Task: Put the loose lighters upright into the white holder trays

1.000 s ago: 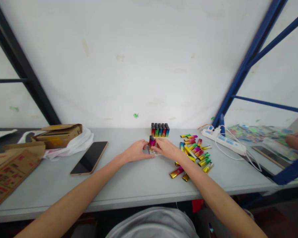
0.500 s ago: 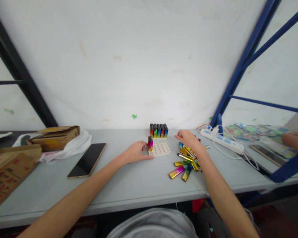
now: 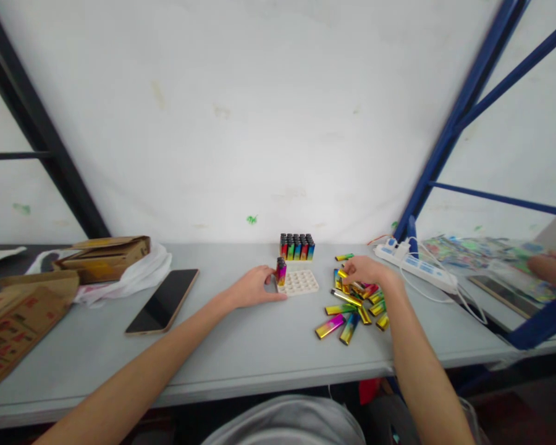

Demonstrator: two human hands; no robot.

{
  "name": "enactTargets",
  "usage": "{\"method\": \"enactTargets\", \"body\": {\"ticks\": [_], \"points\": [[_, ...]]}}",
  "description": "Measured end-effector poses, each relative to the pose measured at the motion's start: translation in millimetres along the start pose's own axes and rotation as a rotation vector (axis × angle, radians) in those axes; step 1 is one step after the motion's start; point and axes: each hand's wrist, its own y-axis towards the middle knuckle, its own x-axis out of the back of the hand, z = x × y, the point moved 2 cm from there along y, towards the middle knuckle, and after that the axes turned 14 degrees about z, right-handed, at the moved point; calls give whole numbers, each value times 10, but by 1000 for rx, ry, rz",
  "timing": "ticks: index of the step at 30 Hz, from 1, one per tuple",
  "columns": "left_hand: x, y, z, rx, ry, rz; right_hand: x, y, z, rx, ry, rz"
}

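Left hand [image 3: 254,287]: while the white tray [image 3: 308,283] is lying flat around the middle of the table [image 3: 241,346], this hand is reaching its left edge, thumb and fingers spread apart, fingertips sitting right by the standing lighters [image 3: 281,272].
Right hand [image 3: 366,272]: it's dipping into the loose pile, fingertips bunching close around a gold lighter [image 3: 341,274] — can't tell if they're actually pinching it.
Tray: its rows of holes are mostly showing, and the dark-topped, purple-pink lighters are standing upright at the left end.
Lighter block [image 3: 297,247]: a tight group of multicolored lighters is standing beyond the tray, near the wall, black tops facing up.
Loose pile [image 3: 347,309]: shiny gold, green, pink and blue lighters are lying every which way, right of the tray.
Left side: a dark-screened phone [image 3: 163,301] is lying flat; farther left, an opened cardboard box [image 3: 106,258] is resting against a white plastic bag [image 3: 151,269], and printed cardboard [image 3: 28,321] is sitting nearer.
Right side: a white power strip [image 3: 417,268] is lying by the blue frame [image 3: 445,139] — past it, another phone [image 3: 503,295] is resting near colorful packets [image 3: 472,250], and another person's hand [image 3: 551,270] is showing at the edge, kinda blurry.
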Motion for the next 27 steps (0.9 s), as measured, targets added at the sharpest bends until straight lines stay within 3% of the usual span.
{"method": "enactTargets", "body": {"ticks": [5,7,10,18,23,27], "points": [[-5,-1,10,14,-6,-8,44,83,278,287,64,-367],[-5,1,8,13,-9,-9,5,123,418,402,227,-385],[-3,3,-1,8,-3,-4,-99,196,612,534,442,-288],[-13,13,14,-9,10,-20,-339,394,800,517,677,-302],[-18,12,26,-11,11,-27,-362,450,851,497,664,-540],[-9,9,13,-3,-2,-21,-381,508,878,467,685,-542]]}}
